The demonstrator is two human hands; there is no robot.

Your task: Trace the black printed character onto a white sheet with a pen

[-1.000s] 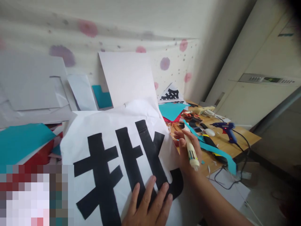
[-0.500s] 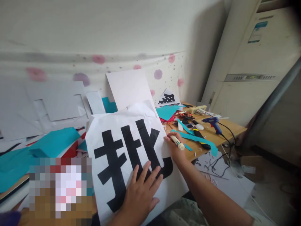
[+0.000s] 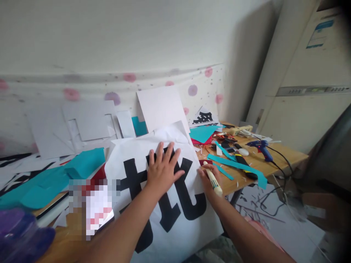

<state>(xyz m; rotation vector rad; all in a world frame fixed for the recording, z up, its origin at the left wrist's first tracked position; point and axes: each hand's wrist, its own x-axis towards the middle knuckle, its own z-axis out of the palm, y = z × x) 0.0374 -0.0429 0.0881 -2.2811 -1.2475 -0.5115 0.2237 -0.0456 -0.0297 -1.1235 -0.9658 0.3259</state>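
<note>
A large white paper sheet (image 3: 189,233) bearing a bold black printed character (image 3: 171,215) lies tilted in front of me. My left hand (image 3: 163,166) rests flat on its upper part, fingers spread, covering some of the black strokes. At the sheet's right edge, my right hand (image 3: 207,177) grips a thick cream pen (image 3: 214,179) with coloured sliders near its end. The pen's tip is hidden by my fingers, so I cannot tell whether it touches the paper.
A blue glue gun (image 3: 259,148) with a black cord, a yellow-and-black utility knife (image 3: 245,166) and teal strips (image 3: 238,163) lie on the wooden table (image 3: 290,155). White board (image 3: 161,106) leans behind the sheet. Teal sheets (image 3: 55,179) are at left, near a purple object (image 3: 24,232).
My left hand has slid up the sheet from the lower strokes to the upper ones. My right hand stays by the right edge with the pen. The view has shifted left.
</note>
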